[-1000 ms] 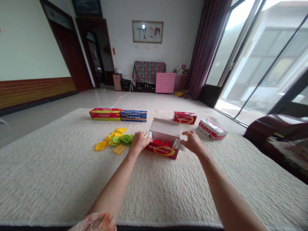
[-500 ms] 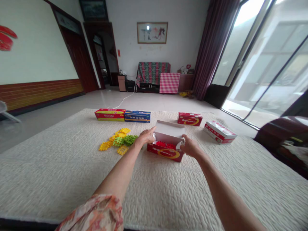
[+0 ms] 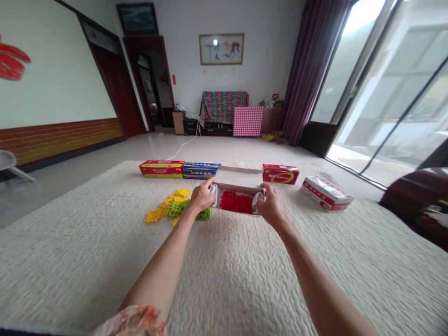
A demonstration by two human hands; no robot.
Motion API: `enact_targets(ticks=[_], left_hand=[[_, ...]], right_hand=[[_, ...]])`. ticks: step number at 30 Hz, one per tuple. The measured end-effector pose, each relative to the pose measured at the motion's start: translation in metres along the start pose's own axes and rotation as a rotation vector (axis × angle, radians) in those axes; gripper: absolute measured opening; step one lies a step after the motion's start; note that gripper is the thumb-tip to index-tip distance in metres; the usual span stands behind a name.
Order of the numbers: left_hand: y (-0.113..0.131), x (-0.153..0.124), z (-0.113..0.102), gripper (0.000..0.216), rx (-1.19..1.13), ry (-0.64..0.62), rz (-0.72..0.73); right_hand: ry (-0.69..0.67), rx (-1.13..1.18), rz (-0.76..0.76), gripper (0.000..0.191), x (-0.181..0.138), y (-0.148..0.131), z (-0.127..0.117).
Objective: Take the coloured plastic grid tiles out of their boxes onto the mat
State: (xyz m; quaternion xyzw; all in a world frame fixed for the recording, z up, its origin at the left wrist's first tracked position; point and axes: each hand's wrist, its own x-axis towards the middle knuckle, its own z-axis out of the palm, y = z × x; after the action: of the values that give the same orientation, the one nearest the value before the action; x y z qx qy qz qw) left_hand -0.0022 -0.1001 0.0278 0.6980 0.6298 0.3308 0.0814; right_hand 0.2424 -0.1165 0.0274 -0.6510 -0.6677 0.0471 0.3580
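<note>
Between my hands is a cardboard box (image 3: 238,175) with its lid raised, tipped so that its inside faces me. Red plastic pieces (image 3: 235,201) lie inside it. My left hand (image 3: 203,195) grips the box's left end, thumb at the side flap. At the right end my right hand (image 3: 272,205) holds the box the same way. Close to my left hand, green snowflake-shaped pieces (image 3: 178,208) and yellow ones (image 3: 157,213) lie in a loose pile on the quilted cover. The box's printed front is hidden from view now.
Along the far edge of the quilted cover (image 3: 224,280) stand a red and yellow box (image 3: 161,170), a blue box (image 3: 200,171) and a red box (image 3: 280,174). A white and red box (image 3: 327,193) lies to the right. A dark armrest (image 3: 416,200) is at the right edge.
Both hands have tilted the open box back and lifted it slightly, moving it a little left. Its red front has turned out of sight and the red pieces show more fully.
</note>
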Motion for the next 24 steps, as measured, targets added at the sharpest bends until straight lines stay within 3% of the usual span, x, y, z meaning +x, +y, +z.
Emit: enact_targets(ticks=[3, 9, 14, 18, 24], left_hand=[[-0.019, -0.004, -0.01, 0.067, -0.04, 0.196, 0.015], [-0.046, -0.007, -0.018, 0.058, 0.038, 0.398, 0.107], [-0.057, -0.007, -0.022, 0.055, 0.135, 0.554, 0.106], [-0.074, -0.003, -0.022, 0.054, 0.16, 0.655, 0.189], [-0.1, -0.003, -0.006, 0.047, 0.149, 0.848, 0.232]], right_hand=[[0.149, 0.111, -0.087, 0.049, 0.003, -0.015, 0.029], [0.293, 0.275, -0.217, 0.041, 0.013, -0.033, 0.08], [0.383, 0.355, -0.297, 0.039, 0.016, -0.044, 0.107], [0.432, 0.443, -0.329, 0.038, 0.016, -0.051, 0.125], [0.415, 0.545, -0.402, 0.038, 0.015, -0.058, 0.14]])
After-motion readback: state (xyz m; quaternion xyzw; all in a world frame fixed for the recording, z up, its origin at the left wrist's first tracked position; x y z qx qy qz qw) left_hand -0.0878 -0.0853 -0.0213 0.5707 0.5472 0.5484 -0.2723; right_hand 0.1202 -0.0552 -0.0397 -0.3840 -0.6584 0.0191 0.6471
